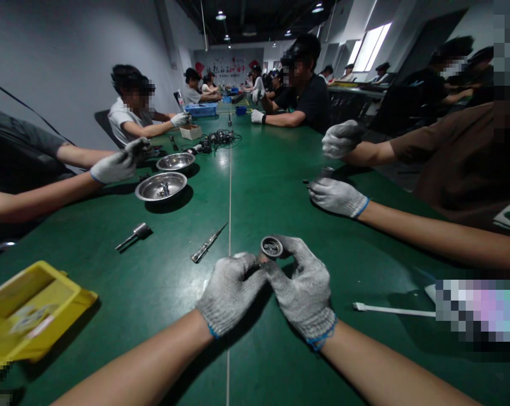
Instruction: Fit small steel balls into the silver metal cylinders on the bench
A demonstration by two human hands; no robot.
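Observation:
Both my hands wear grey-white knitted gloves and meet over the green table. My right hand (303,282) is closed around a small cup-shaped metal part (271,247), its round open end facing me. Inside the rim some metal pieces show, too small to name. My left hand (233,290) is closed with thumb and fingertips pinched at the part's lower left side; its grip there is partly hidden. Ahead of my left hand lies a slim screwdriver (208,243) with a clear handle. Further left lies a metal cylinder with a shaft (135,235).
A yellow bin (79,299) stands at the left, two steel bowls (143,193) beyond it. Tangled black cables (219,140) lie farther back. A white cable (394,310) is at the right. Co-workers' gloved hands (337,197) reach in from both sides.

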